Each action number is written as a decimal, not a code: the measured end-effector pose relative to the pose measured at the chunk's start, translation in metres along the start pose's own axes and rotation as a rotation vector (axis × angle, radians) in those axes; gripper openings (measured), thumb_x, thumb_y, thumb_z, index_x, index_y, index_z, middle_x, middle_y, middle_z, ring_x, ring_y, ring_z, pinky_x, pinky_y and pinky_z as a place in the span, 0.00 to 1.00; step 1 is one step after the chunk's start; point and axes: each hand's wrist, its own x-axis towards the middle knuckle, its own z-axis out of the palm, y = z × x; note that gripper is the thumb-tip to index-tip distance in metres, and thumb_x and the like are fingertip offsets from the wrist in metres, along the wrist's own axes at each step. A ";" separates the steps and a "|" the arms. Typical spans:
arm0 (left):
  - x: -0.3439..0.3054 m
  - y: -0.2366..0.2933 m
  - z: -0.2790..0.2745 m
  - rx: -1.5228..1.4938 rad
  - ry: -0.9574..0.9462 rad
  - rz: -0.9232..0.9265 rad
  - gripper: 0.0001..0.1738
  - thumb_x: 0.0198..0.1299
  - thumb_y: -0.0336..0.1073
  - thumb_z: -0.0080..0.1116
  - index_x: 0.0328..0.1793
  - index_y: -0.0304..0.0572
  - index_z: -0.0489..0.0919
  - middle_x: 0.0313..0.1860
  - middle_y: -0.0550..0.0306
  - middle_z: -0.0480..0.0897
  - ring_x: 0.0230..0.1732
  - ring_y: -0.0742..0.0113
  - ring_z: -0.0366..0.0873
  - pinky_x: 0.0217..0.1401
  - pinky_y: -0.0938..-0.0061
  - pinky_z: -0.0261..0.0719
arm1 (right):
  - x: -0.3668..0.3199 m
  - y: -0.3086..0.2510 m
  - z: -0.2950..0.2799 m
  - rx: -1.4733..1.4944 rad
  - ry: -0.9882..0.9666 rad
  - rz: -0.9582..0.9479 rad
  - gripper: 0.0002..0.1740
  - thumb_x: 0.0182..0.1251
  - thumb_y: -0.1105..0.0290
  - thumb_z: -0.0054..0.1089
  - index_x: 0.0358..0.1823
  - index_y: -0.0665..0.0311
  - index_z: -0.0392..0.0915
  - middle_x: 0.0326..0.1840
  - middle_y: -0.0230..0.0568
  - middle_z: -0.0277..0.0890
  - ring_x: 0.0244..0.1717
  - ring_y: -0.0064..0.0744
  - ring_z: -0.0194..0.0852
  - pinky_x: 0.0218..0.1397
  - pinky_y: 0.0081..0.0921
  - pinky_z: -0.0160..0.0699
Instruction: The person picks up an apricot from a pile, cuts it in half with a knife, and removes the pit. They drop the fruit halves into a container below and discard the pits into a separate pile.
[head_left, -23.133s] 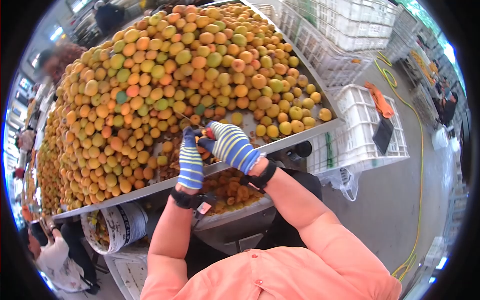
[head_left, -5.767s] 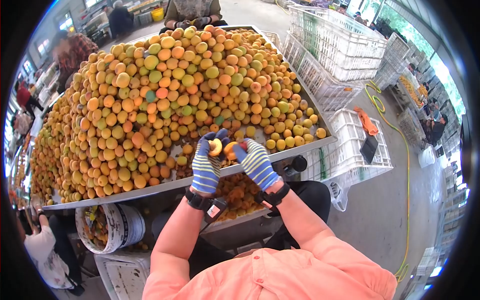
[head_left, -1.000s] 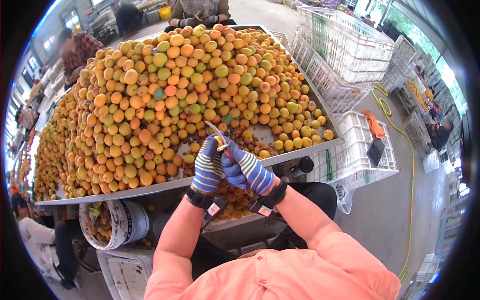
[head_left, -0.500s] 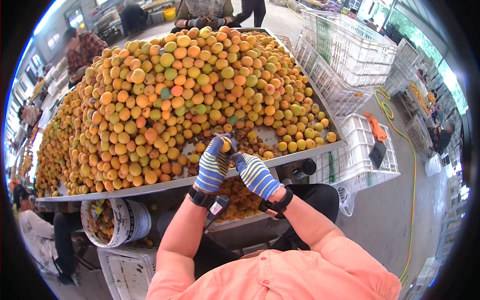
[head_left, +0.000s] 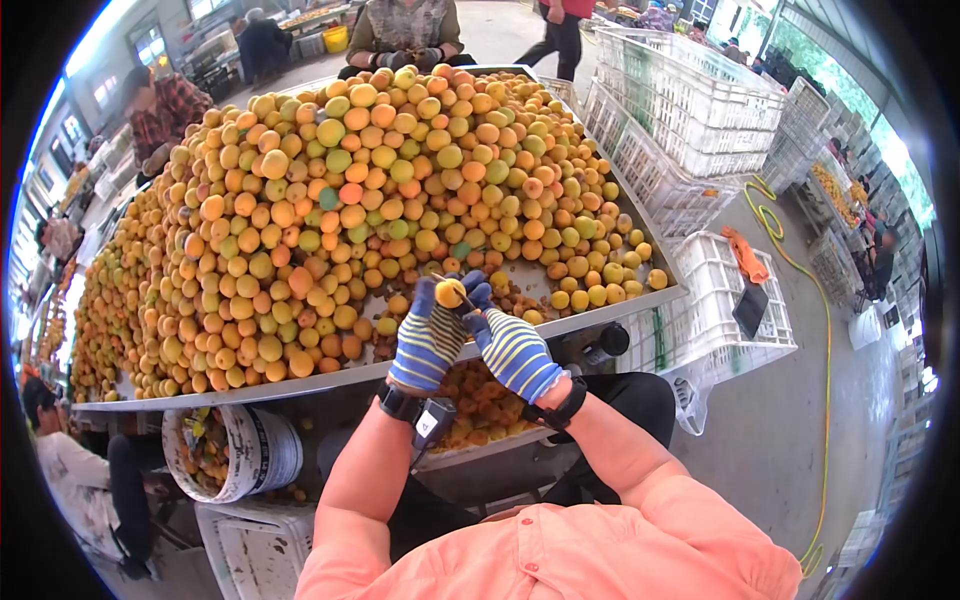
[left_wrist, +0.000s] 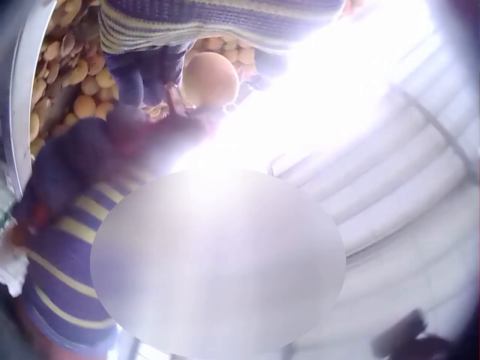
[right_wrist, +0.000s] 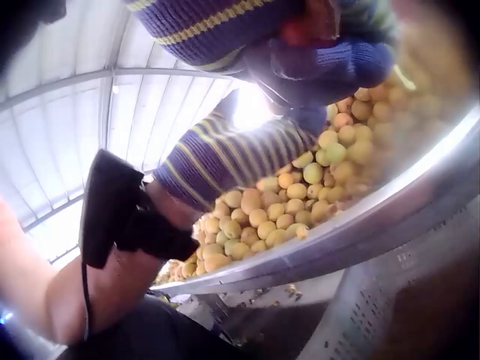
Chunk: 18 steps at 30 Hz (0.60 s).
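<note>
Apricot heap covers most of the metal tray. Left hand and right hand sit close together; left pinches one apricot above the near edge, more exposed than half a second ago, judged better presented to the red-handled tool right appears to grip.

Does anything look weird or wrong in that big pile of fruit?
Yes: a dark bluish-green thing, maybe a leaf, sits partway up the pile. It looks odd among orange and yellow fruit.
</note>
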 end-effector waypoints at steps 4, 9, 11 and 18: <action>-0.006 0.006 0.003 0.192 0.077 0.095 0.25 0.63 0.37 0.59 0.62 0.33 0.67 0.60 0.41 0.75 0.58 0.52 0.76 0.64 0.57 0.74 | -0.001 0.002 0.005 -0.068 0.005 -0.034 0.19 0.69 0.57 0.54 0.31 0.69 0.76 0.21 0.56 0.75 0.26 0.55 0.76 0.30 0.43 0.73; -0.001 0.006 0.008 0.382 0.083 0.238 0.34 0.57 0.27 0.62 0.67 0.33 0.58 0.59 0.35 0.74 0.60 0.47 0.75 0.65 0.55 0.73 | 0.002 0.004 0.002 -0.096 -0.058 -0.043 0.20 0.69 0.56 0.54 0.31 0.68 0.76 0.21 0.56 0.75 0.26 0.56 0.76 0.29 0.44 0.73; 0.000 0.000 0.009 0.344 0.092 0.301 0.33 0.59 0.31 0.62 0.66 0.33 0.59 0.60 0.35 0.73 0.60 0.47 0.74 0.66 0.55 0.73 | 0.003 0.003 0.001 -0.075 -0.054 -0.039 0.20 0.69 0.55 0.54 0.32 0.68 0.76 0.22 0.56 0.76 0.27 0.55 0.77 0.29 0.44 0.73; -0.001 0.001 0.002 0.070 0.054 -0.045 0.30 0.63 0.51 0.59 0.56 0.29 0.72 0.56 0.38 0.76 0.57 0.51 0.75 0.64 0.58 0.74 | -0.001 -0.004 0.002 -0.124 -0.011 -0.006 0.19 0.70 0.56 0.51 0.36 0.68 0.76 0.22 0.55 0.77 0.27 0.55 0.78 0.32 0.45 0.75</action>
